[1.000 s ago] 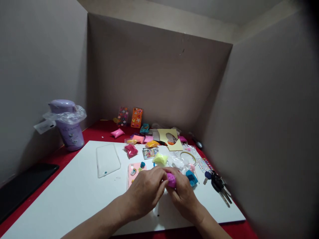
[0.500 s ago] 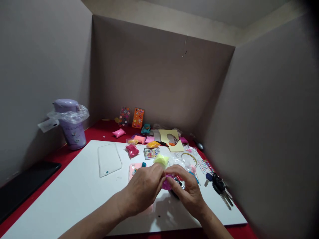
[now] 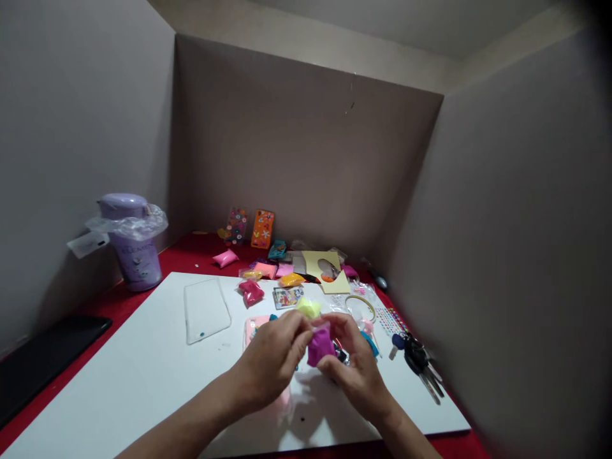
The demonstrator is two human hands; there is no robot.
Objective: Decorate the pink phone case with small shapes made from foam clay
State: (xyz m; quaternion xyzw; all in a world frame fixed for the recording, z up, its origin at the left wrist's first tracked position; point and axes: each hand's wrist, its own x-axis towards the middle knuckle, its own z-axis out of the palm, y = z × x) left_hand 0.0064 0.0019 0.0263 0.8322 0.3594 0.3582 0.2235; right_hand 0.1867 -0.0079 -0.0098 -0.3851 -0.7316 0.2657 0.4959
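A small purple packet, soft-looking and in what seems a clear wrapper, is held up over the white board between both hands. My left hand pinches its upper left edge, fingers curled. On the other side, my right hand grips it with the thumb below and the fingers above. Just beyond the hands lies a pale yellow packet. A pink phone case with small decorations is partly covered by my left hand. Some dark and shiny items behind my right hand are mostly hidden.
On the white board lie a clear phone case, a red packet, a tape roll and keys. Orange decorated case leans at the back. A lilac tumbler and black slab stand left.
The purple packet has turned and now shows more of its face between my hands. My left fingers have moved up to its edge, and my right thumb sits lower. The view has shifted slightly.
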